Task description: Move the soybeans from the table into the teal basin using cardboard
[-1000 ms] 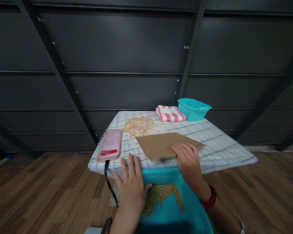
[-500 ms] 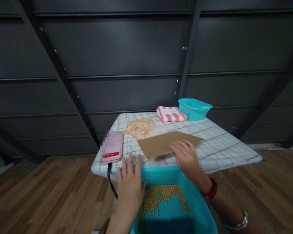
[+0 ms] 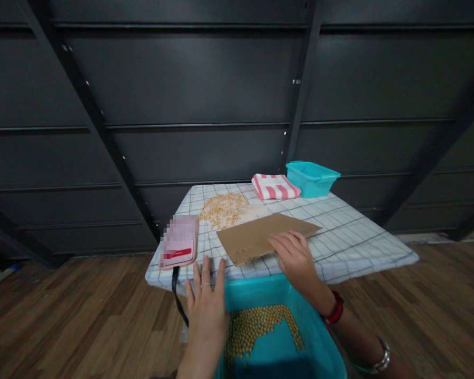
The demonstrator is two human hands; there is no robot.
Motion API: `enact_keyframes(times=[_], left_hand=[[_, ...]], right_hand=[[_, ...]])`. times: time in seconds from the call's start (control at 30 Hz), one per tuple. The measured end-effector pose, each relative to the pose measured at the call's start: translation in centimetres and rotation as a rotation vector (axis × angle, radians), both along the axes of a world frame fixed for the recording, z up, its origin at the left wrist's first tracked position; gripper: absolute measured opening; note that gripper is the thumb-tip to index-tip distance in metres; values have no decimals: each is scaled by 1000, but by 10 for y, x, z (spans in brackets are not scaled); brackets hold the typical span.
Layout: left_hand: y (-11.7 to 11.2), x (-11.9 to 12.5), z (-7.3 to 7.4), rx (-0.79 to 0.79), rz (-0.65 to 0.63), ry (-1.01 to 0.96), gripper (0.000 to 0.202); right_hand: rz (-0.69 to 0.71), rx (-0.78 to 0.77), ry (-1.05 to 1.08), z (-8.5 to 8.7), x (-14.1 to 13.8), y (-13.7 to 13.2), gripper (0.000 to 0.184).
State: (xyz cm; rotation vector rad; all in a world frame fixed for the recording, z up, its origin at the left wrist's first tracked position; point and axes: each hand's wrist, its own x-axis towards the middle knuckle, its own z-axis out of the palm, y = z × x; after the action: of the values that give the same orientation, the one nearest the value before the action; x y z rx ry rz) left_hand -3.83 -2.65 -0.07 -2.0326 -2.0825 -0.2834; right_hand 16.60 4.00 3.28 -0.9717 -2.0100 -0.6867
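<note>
My right hand (image 3: 294, 258) grips the near edge of a flat brown cardboard sheet (image 3: 253, 239), held low over the tabletop. My left hand (image 3: 208, 302) holds nothing; its fingers are spread at the table's front edge, by the left rim of a turquoise bin. That bin (image 3: 319, 326) sits below the front edge, with round yellowish beans (image 3: 256, 323) over part of its bottom. Beyond the cardboard, a pile of yellow beans mixed with whitish grains (image 3: 223, 208) lies on the table.
A checked white cloth (image 3: 351, 237) covers the table. At its left edge lies a pink phone case (image 3: 179, 239) with a black strap (image 3: 177, 297). A folded red-and-white striped towel (image 3: 275, 187) and a smaller turquoise basket (image 3: 312, 179) stand at the back.
The cardboard and my right hand have shifted slightly left and toward me. My left hand has drawn back a little, fingers still spread. The whole view has moved slightly.
</note>
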Motion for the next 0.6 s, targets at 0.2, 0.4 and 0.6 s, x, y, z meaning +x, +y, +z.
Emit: enact_keyframes(times=[0.2, 0.4, 0.6], left_hand=[[3, 3, 5, -33, 16, -63, 69], [5, 6, 7, -41, 28, -99, 57], [3, 17, 26, -133, 59, -107, 50]], right_hand=[[17, 11, 12, 1, 3, -1, 31], [28, 18, 20, 5, 4, -1, 32], [35, 25, 35, 8, 7, -2, 31]])
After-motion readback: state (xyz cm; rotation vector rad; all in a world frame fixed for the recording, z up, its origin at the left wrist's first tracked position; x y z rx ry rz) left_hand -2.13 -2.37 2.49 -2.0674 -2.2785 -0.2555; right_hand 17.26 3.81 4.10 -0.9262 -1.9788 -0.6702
